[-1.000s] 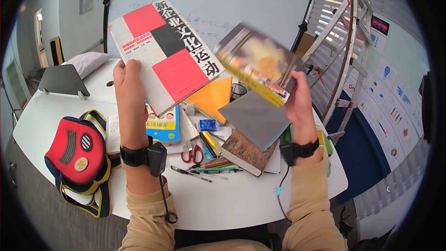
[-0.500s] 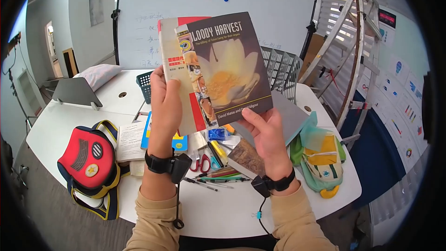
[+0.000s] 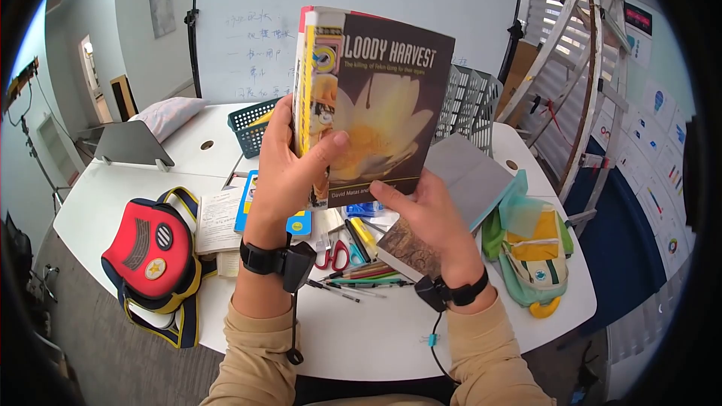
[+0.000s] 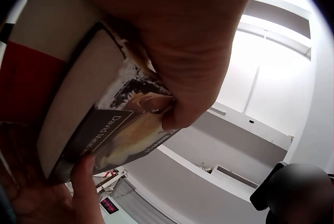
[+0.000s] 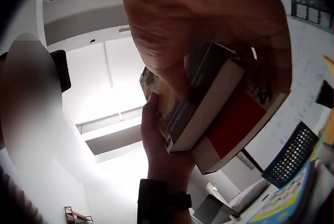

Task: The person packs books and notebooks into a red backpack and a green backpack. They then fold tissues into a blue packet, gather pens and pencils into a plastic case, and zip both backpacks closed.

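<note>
I have the left hand (image 3: 284,173) and right hand (image 3: 436,218) gripping the Bloody Harvest book (image 3: 406,105) against the red-and-cream book (image 5: 237,127); uneven pressure could slip one toward six o'clock.

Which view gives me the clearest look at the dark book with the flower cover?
The head view: the dark book has its front toward the camera, most of the title readable. Both wrist views show its page edge and a steeply angled, partly covered front.
</note>
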Motion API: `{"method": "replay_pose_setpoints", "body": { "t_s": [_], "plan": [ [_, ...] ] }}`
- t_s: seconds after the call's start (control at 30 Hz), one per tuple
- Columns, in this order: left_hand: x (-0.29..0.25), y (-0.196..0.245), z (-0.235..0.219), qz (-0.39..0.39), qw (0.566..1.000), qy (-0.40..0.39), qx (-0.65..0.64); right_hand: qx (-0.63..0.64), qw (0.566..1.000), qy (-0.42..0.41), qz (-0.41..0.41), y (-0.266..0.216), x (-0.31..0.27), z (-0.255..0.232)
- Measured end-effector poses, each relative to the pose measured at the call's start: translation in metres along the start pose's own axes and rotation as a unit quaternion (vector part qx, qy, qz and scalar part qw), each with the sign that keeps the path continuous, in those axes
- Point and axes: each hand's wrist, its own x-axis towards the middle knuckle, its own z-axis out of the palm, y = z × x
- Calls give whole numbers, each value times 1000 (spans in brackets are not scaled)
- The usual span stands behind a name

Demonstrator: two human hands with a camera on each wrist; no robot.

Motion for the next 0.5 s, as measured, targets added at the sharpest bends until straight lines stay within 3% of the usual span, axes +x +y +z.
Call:
{"method": "replay_pose_setpoints", "body": {
  "t_s": [0.03,0.1,0.2,0.3,0.4,0.5],
  "plan": [
    [-1,-3,6,27,1000,7,4,-47,999,-8,-19,5,1,-7],
    [-1,-11,18,62,997,14,-33,-107,987,98,-71,13,4,-26],
    [-1,-25,34,59,990,-10,-127,-71,981,130,-128,10,5,-58],
    [-13,-31,49,-18,985,-71,-153,39,993,63,-97,-41,-19,-74],
    [-18,-46,73,-44,984,-121,-124,-64,991,54,-104,-43,-28,-111],
    [-20,-65,87,-69,976,-178,-108,-118,992,19,-46,-34,-35,-136]
  ]
}}
